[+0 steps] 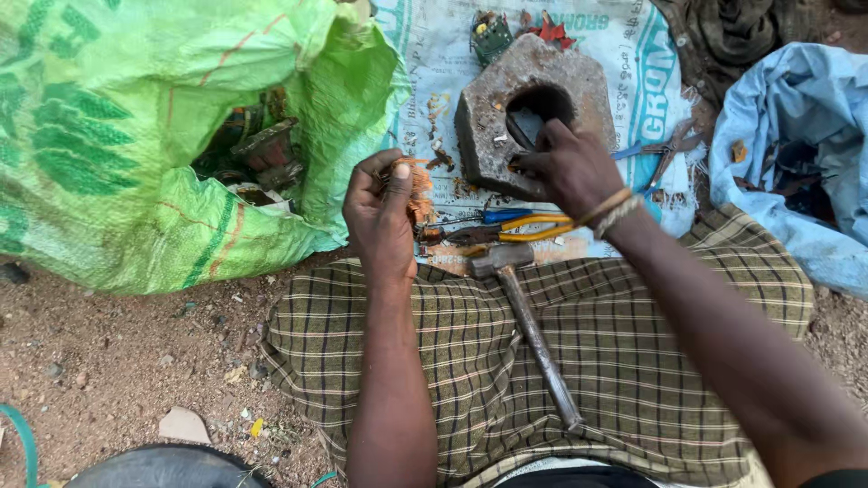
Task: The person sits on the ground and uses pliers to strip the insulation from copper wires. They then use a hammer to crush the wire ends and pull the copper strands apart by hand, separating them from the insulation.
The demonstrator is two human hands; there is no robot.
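So the left hand (pixel 380 212) has its grip clamped on a tangled bundle of copper wire (pixel 419 192), thumb pressed over the top, just left of the big metal block (pixel 529 113). The right hand (pixel 570 167) rests on the block's near edge, right by the round hole in it, fingers curled together around something small and dark; can't tell what exactly.

Just below the block, yellow-handled pliers (pixel 520 228) and a blue-handled tool (pixel 502 215) lie on the printed white sack (pixel 434 54), and a hammer (pixel 529 321) lies across the checked cloth (pixel 633 361) on the person's lap, head pointing toward the block. Another pair of pliers (pixel 669 149) sits right of the block. Far left of it there's an open green sack (pixel 108 136) with scrap metal parts inside; far right, a blue sack (pixel 796 117). Above the block, a small green circuit part (pixel 489 34).
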